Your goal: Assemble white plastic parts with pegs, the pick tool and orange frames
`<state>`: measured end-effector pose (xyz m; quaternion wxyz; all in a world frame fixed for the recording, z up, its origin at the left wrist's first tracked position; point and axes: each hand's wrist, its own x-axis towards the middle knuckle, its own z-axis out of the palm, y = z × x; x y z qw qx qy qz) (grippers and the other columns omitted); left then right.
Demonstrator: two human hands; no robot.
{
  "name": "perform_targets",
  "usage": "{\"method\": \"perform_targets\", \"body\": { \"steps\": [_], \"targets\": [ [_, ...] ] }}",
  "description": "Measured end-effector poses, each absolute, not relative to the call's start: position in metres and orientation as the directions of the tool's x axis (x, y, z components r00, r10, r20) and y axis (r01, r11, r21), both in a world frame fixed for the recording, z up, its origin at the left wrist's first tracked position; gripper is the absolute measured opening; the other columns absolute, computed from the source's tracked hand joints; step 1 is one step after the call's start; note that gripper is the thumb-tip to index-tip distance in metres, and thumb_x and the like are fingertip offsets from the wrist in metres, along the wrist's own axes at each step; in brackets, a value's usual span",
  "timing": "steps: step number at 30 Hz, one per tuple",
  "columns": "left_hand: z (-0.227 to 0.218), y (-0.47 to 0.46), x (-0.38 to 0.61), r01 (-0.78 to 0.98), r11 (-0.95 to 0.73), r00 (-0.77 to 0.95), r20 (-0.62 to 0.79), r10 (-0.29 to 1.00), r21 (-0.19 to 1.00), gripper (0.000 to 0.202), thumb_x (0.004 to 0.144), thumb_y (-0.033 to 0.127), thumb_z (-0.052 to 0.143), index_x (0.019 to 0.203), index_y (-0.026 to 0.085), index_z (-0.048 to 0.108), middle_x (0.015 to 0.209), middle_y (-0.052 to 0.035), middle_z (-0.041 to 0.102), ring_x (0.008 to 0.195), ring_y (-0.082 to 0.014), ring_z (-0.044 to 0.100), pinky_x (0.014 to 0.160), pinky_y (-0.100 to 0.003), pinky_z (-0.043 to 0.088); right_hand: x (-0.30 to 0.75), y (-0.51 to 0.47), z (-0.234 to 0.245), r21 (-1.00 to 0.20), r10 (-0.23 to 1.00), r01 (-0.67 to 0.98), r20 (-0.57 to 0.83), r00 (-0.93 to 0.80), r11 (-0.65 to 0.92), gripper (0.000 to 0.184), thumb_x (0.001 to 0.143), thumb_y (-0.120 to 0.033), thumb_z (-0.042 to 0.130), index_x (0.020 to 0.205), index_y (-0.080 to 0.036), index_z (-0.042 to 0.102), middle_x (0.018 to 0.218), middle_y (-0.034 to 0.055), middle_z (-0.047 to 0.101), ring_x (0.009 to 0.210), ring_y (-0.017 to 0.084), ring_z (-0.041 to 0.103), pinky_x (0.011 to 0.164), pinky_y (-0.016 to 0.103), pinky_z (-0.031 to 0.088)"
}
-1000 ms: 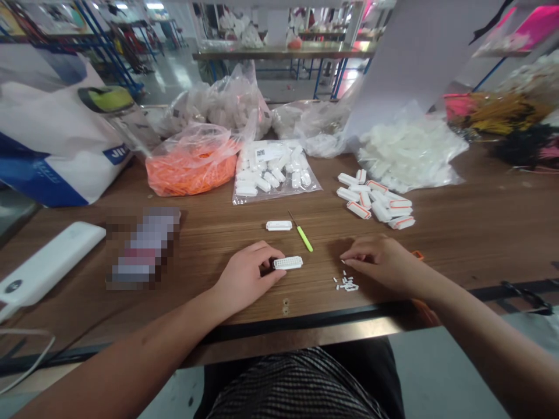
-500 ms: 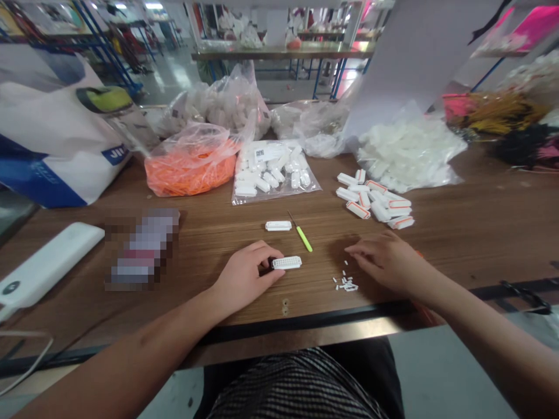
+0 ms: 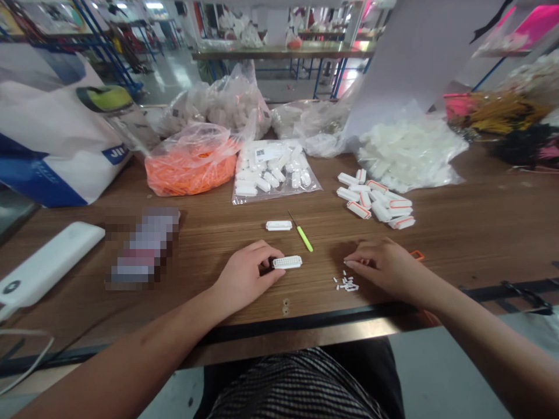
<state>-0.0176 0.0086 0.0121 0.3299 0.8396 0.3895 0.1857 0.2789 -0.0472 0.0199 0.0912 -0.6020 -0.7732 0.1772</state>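
**Q:** Item one: what do I have at the left hand?

**A:** Left hand (image 3: 247,278), near the counter's (image 3: 209,247) front edge. Its fingers (image 3: 263,249) are curled closed around one end of a white connector block (image 3: 287,262), which lies flat on the wood.

**Q:** Item two: the right hand?

**A:** Right hand (image 3: 382,266), also near the front edge, with fingers partly curled and pointing down. Its fingertips (image 3: 349,263) are just beside a small scatter of loose white pins (image 3: 346,284). From my view I cannot tell whether they have hold of a pin.

**Q:** Item three: what else is on the counter?

**A:** Between the hands and farther back, I log a second white connector block (image 3: 278,226) and a green-handled pick (image 3: 304,238). Toward the back edge, left to right: a bag of orange parts (image 3: 192,169), a bag of white connector blocks (image 3: 273,171), a heap of orange-trimmed white blocks (image 3: 373,201) and a bag of white parts (image 3: 410,152). An orange clip (image 3: 417,254) lies just beyond the right hand.
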Motion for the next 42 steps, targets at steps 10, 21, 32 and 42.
{"method": "perform_targets", "body": {
  "steps": [10,21,32,42],
  "targets": [
    [0.013,0.009,-0.018,0.535,-0.473,0.627,0.047,0.778,0.7,0.011,0.083,0.021,0.065,0.094,0.022,0.067,0.082,0.0002,0.06,0.07,-0.0135,0.055,0.068,-0.028,0.044,0.279,-0.043,0.023,-0.42,0.968,0.892,-0.103,-0.229,0.166,0.02,0.085,-0.025,0.055,0.079,-0.024,0.075,0.079,0.0002,0.075,0.071,0.017,0.066,0.068,0.03,0.046],
    [0.014,0.008,-0.017,0.523,-0.472,0.626,0.056,0.778,0.71,0.01,0.083,0.022,0.064,0.092,0.022,0.067,0.082,0.0001,0.061,0.07,-0.0134,0.055,0.067,-0.028,0.045,0.271,-0.04,0.03,-0.272,0.965,0.94,-0.105,-0.241,0.205,0.02,0.078,-0.022,0.053,0.063,-0.023,0.066,0.063,-0.0003,0.07,0.056,0.015,0.059,0.06,0.03,0.042],
    [0.014,0.009,-0.017,0.532,-0.463,0.625,0.041,0.78,0.709,0.012,0.083,0.021,0.064,0.094,0.021,0.067,0.084,-0.0002,0.06,0.072,-0.0134,0.055,0.069,-0.029,0.045,0.278,-0.044,0.029,-0.42,0.98,0.905,-0.142,-0.141,0.07,0.018,0.078,-0.026,0.055,0.065,-0.023,0.068,0.063,-0.0006,0.07,0.055,0.014,0.062,0.054,0.026,0.045],
    [0.012,0.01,-0.019,0.519,-0.482,0.636,0.058,0.769,0.705,0.011,0.083,0.021,0.065,0.094,0.022,0.068,0.083,0.0002,0.06,0.07,-0.013,0.055,0.068,-0.028,0.045,0.272,-0.046,0.027,-0.49,0.966,0.868,-0.178,-0.185,0.076,0.018,0.078,-0.023,0.055,0.067,-0.022,0.069,0.065,-0.001,0.07,0.057,0.013,0.062,0.055,0.026,0.045]
  ]
}}
